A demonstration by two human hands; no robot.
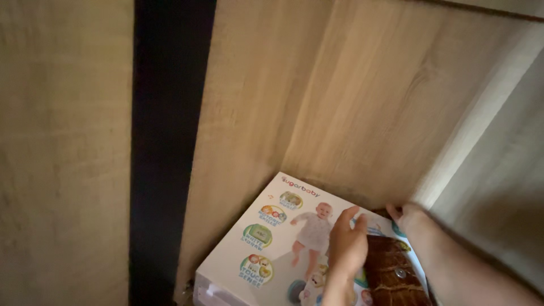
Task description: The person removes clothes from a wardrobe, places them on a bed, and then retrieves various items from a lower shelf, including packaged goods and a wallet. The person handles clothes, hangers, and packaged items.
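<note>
A white cardboard toy box (266, 238) with colourful printed pictures lies flat in the corner of a wooden cabinet compartment. My left hand (347, 249) rests palm down on the box's top, fingers slightly spread and pointing to the back wall. My right hand (405, 215) reaches in from the lower right, and its fingers hook over the box's far right edge near the back panel. A brown leather-like item (391, 272) with a small metal snap lies on the box between my two hands, touching the left hand's side.
Light wood panels form the compartment's back wall (362, 102) and left side wall (238, 113). A dark vertical gap (164, 147) separates it from another wood panel (62, 147) at the left. A pale panel (498, 170) slants along the right.
</note>
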